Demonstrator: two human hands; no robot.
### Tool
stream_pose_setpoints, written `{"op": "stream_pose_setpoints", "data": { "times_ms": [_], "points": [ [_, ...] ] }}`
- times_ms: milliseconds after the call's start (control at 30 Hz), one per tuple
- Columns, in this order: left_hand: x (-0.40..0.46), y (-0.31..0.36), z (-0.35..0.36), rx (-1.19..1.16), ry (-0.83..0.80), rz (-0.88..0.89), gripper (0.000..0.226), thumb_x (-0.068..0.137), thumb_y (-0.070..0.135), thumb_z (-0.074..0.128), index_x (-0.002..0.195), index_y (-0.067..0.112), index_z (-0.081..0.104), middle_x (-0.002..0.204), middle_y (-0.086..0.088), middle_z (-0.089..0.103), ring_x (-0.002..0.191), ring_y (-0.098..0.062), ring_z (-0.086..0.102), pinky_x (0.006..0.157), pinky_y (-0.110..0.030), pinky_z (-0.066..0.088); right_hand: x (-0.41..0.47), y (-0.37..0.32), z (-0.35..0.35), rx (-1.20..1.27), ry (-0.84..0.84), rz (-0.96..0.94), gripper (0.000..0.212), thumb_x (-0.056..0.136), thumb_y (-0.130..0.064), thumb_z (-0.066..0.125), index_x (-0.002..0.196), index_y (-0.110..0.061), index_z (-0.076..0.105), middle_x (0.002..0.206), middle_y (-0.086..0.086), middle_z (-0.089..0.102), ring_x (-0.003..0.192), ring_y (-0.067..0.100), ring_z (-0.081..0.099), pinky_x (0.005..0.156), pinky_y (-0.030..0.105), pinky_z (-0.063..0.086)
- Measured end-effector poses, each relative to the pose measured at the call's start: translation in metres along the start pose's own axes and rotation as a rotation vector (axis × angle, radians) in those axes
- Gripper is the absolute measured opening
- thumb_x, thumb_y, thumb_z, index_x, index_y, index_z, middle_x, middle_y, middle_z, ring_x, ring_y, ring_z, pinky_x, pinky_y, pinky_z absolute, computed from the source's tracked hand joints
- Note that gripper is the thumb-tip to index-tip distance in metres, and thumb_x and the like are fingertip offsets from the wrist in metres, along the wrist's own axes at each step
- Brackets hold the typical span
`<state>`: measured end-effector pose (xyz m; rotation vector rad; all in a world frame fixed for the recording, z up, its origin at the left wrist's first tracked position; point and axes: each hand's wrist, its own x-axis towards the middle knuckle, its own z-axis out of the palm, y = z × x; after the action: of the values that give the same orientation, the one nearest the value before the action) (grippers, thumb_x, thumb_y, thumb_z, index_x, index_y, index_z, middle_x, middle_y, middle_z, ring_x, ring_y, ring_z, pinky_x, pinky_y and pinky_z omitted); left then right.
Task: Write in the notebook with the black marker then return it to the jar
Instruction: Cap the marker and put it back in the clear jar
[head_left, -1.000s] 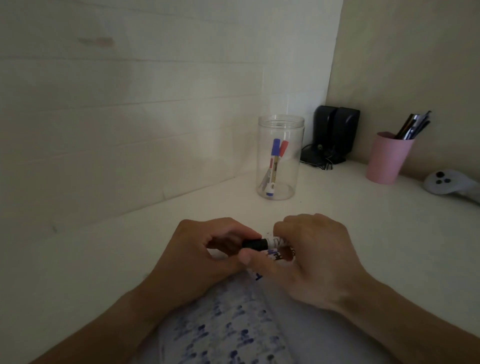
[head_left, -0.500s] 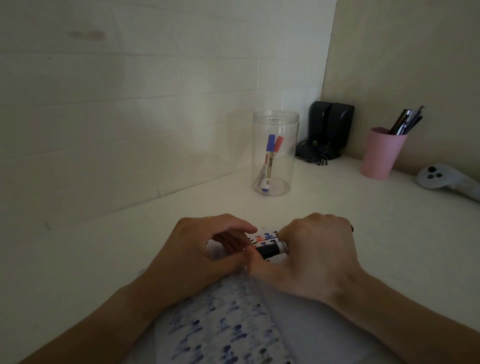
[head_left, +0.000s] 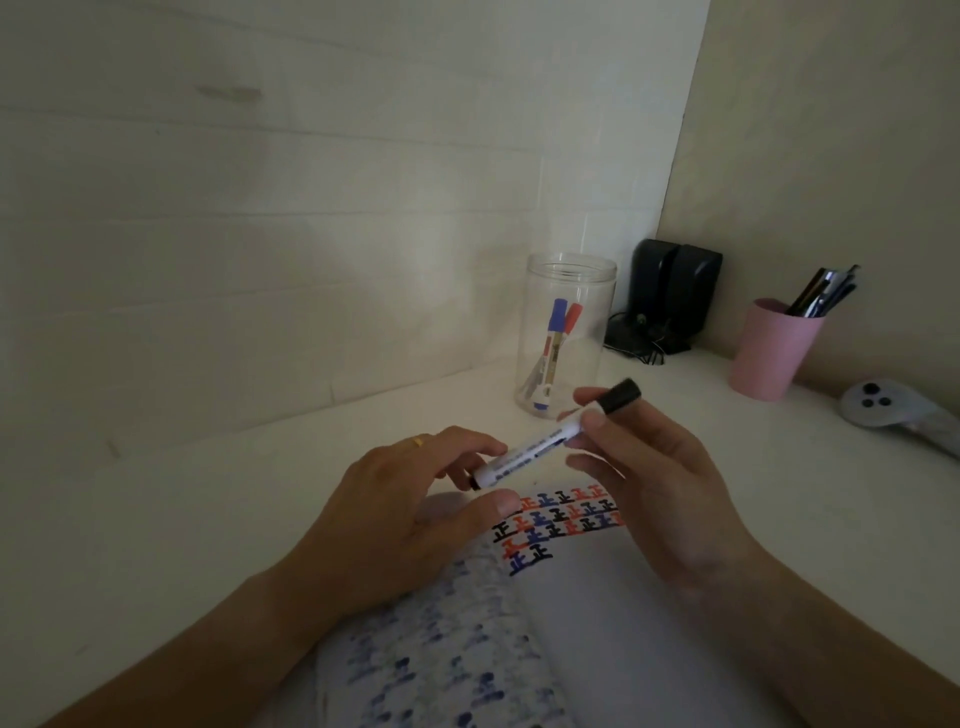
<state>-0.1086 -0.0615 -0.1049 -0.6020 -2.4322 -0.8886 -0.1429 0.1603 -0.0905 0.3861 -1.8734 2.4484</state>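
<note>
The black marker (head_left: 540, 449), a white barrel with a black cap on, is held level above the open notebook (head_left: 623, 623). My right hand (head_left: 654, 483) pinches it between thumb and forefinger just below the cap. My left hand (head_left: 410, 509) sits at the marker's tail end, fingers spread around it and thumb apart from the barrel. Rows of black, blue and red characters cover the top of the notebook's page. The clear jar (head_left: 566, 291) stands upright behind the hands, with a blue and a red marker inside.
A pink cup (head_left: 769, 353) with several pens stands at the right. Two black speakers (head_left: 670, 296) with cables sit in the corner behind the jar. A white controller (head_left: 883, 408) lies at the far right. Walls close the desk at left and back.
The hands have lifted off the notebook and drawn apart. The marker, capped, now points up-right toward the jar, and my left hand's grip has loosened.
</note>
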Motion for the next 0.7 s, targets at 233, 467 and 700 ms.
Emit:
{"op": "stream_pose_setpoints", "data": {
  "times_ms": [233,467,700],
  "points": [
    [0.003,-0.01,0.001,0.029,0.103,-0.014,0.019,0.089,0.042,0.069,0.105,0.032,0.073,0.089,0.018,0.075,0.08,0.002,0.067,0.073,-0.012,0.053,0.001,0.007,0.003,0.1,0.024,0.084,0.037,0.082,-0.004,0.072,0.117,-0.007,0.061,0.104,0.022,0.078,0.093,0.03,0.077,0.078,0.03,0.062],
    [0.002,-0.015,-0.002,0.11,0.138,-0.068,0.035,0.092,0.064,0.048,0.112,0.04,0.063,0.09,0.024,0.069,0.084,0.002,0.063,0.076,-0.024,0.055,0.046,-0.053,0.008,-0.219,0.295,-0.425,0.044,0.09,-0.003,0.068,0.125,-0.013,0.042,0.09,0.011,0.077,0.09,0.021,0.076,0.082,0.029,0.061],
    [0.001,-0.013,-0.003,0.159,0.138,-0.047,0.034,0.093,0.062,0.047,0.114,0.041,0.063,0.09,0.026,0.066,0.084,0.001,0.061,0.07,-0.012,0.046,0.113,-0.095,0.018,-0.537,0.435,-0.699,0.035,0.09,-0.012,0.065,0.117,-0.016,0.044,0.089,0.007,0.076,0.078,0.009,0.072,0.076,0.023,0.059]
  ]
}}
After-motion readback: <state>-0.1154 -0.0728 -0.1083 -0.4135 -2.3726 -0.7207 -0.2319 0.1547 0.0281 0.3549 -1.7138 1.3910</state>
